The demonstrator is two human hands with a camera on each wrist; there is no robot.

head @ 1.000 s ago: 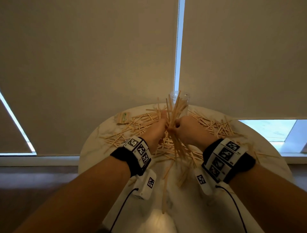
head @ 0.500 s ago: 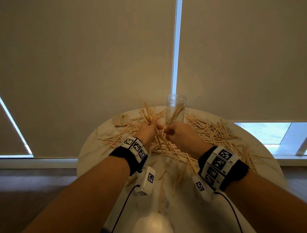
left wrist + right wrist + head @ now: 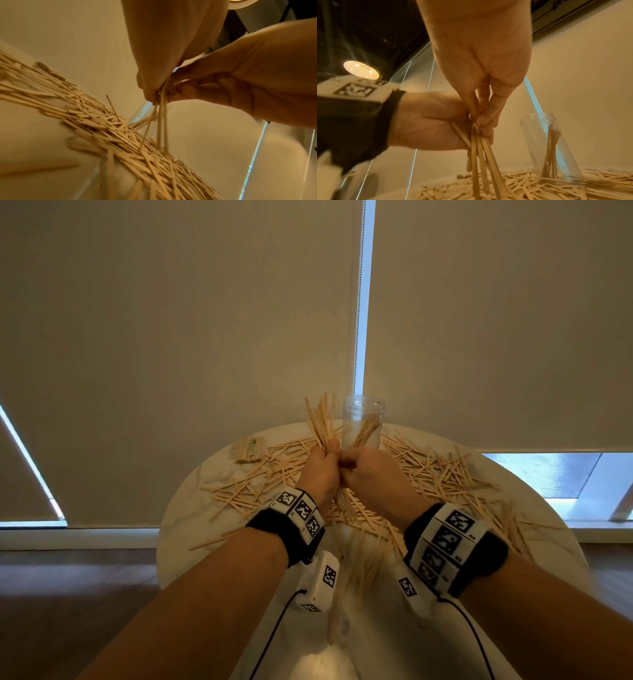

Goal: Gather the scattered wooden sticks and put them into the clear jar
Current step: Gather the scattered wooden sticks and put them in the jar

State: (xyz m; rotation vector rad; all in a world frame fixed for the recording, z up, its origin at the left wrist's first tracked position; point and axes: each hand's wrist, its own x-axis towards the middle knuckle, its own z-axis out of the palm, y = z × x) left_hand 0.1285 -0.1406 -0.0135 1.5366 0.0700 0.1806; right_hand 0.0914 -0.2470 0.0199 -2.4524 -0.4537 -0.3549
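Many flat wooden sticks [image 3: 442, 474] lie scattered over the round white table [image 3: 191, 529]. The clear jar [image 3: 363, 419] stands upright at the table's far edge with a few sticks leaning inside; it also shows as the jar [image 3: 546, 146] in the right wrist view. My left hand [image 3: 325, 457] and right hand [image 3: 356, 463] meet just in front of the jar. Both grip one bundle of sticks [image 3: 320, 419], whose tops fan up left of the jar. Fingers of my right hand [image 3: 481, 116] pinch the bundle [image 3: 479, 155] against my left hand [image 3: 428, 121]. Its lower ends hang to the pile.
A small wrapped packet of sticks [image 3: 251, 448] lies at the table's far left. Closed roller blinds hang right behind the table. Dark wooden floor lies to the left and right. Sticks cover the table from its left edge to its right one, thickest under my hands.
Both hands dipped into the pile beside the jar and have come up a little. The bundle's tops now fan up left of the jar instead of in front of it.
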